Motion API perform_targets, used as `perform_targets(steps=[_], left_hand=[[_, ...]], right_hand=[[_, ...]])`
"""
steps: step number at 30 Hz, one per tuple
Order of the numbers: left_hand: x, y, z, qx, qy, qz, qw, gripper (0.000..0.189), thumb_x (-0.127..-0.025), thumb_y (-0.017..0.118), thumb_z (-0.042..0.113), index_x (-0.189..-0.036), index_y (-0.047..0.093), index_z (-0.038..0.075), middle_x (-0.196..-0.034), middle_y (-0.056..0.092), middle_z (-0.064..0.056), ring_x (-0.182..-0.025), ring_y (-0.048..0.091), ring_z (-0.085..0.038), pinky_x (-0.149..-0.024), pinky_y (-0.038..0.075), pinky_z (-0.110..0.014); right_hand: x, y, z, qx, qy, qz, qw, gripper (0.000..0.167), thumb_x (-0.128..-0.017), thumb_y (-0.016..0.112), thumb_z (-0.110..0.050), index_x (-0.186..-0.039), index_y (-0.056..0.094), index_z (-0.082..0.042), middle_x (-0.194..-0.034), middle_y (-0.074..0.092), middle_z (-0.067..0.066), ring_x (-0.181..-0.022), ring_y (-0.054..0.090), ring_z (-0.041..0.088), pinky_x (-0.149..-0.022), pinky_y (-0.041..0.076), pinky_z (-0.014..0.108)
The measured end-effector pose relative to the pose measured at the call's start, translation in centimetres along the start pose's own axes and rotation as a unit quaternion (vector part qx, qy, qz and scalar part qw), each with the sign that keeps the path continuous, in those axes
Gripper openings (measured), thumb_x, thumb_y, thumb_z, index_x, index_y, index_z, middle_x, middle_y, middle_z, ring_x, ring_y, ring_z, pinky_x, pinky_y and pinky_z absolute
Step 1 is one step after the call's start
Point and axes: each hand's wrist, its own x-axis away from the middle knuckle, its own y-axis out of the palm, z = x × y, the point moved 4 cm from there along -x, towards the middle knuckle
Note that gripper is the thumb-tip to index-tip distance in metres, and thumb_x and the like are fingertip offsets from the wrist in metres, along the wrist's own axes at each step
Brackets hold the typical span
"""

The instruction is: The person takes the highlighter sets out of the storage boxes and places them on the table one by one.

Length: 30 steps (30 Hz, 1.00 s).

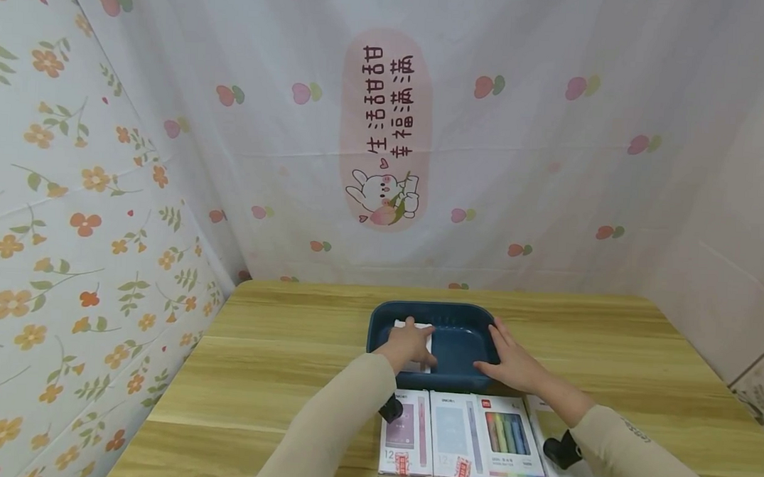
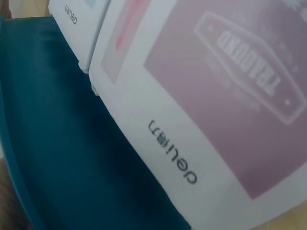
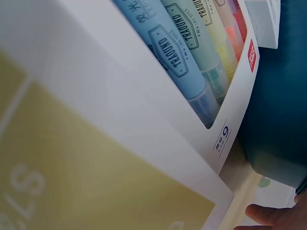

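Observation:
My left hand (image 1: 409, 343) reaches into a dark blue plastic basin (image 1: 455, 387), its fingers spread over a white box (image 1: 421, 368) lying in the left part. The hand covers much of that box. At the basin's right end, my right hand (image 1: 514, 362) touches the rim with straight, parted fingers, the thumb over the inside. In the right wrist view, fingers (image 3: 268, 214) show beside the basin wall (image 3: 278, 124). Below my left wrist lies a white box with a purple panel (image 2: 230, 86). A white box with a gold panel (image 3: 86, 167) lies beneath my right wrist.
Between those two boxes, in a row before the basin, lie a box with a pale blue panel (image 1: 453, 434) and a windowed highlighter box (image 1: 510, 443). All rest on a wooden table (image 1: 273, 376). Patterned curtains (image 1: 551, 168) hang behind and at the left.

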Motion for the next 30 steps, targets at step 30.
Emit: perform_targets(steps=[30], left_hand=[[0.52, -0.6, -0.26, 0.052, -0.037, 0.04, 0.9971, 0.067, -0.074, 0.072, 0.044, -0.135, 0.046, 0.031, -0.132, 0.04, -0.014, -0.107, 0.049, -0.031, -0.088, 0.043, -0.047]], right_hand=[[-0.03, 0.17, 0.23, -0.001, 0.005, -0.001, 1.0, 0.086, -0.085, 0.06, -0.038, -0.139, 0.017, 0.013, -0.148, 0.005, 0.031, -0.128, 0.023, 0.051, -0.095, 0.03, 0.063]])
